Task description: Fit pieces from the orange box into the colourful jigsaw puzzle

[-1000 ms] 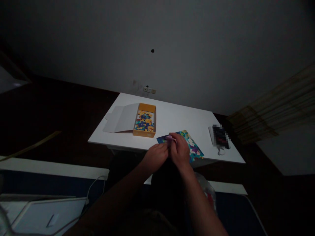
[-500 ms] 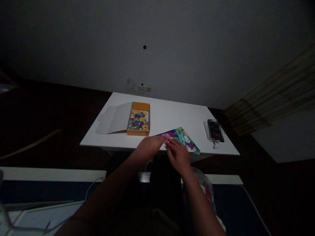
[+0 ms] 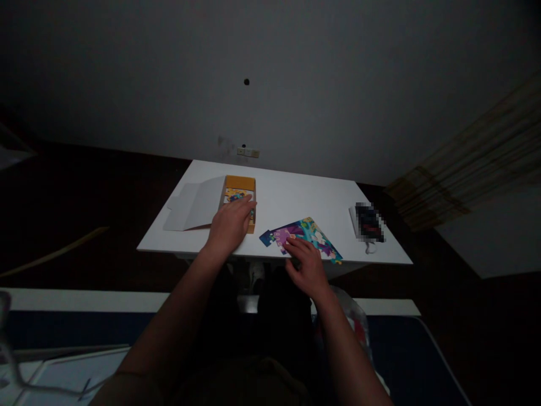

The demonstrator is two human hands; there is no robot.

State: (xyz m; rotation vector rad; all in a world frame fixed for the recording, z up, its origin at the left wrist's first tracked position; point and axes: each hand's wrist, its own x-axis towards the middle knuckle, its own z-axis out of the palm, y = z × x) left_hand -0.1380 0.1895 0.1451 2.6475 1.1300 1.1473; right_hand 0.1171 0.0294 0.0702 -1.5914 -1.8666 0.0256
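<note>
My left hand [image 3: 230,225] reaches over the yellow box [image 3: 240,182], fingers stretched out and covering much of its inside. Loose jigsaw pieces [image 3: 236,195] show in the box beyond that hand. On the near edge of the table, the fingers of my right hand [image 3: 307,263] lie on a partly joined jigsaw puzzle [image 3: 318,234] in purple, teal and white. I see nothing gripped in the right hand. At the puzzle's left end is a dark blue piece [image 3: 266,238], touching or nearly touching it. What lies under the left fingertips is hidden.
The box's white lid [image 3: 198,204] is folded open to the left on the white table [image 3: 296,194]. A blurred-out dark item [image 3: 369,222] rests at the table's right end. Below the table edge, a clear plastic bag [image 3: 350,310] is beside my legs.
My left hand has left the puzzle and moved left and up over the box, uncovering the dark blue piece. My right hand has stayed on the puzzle.
</note>
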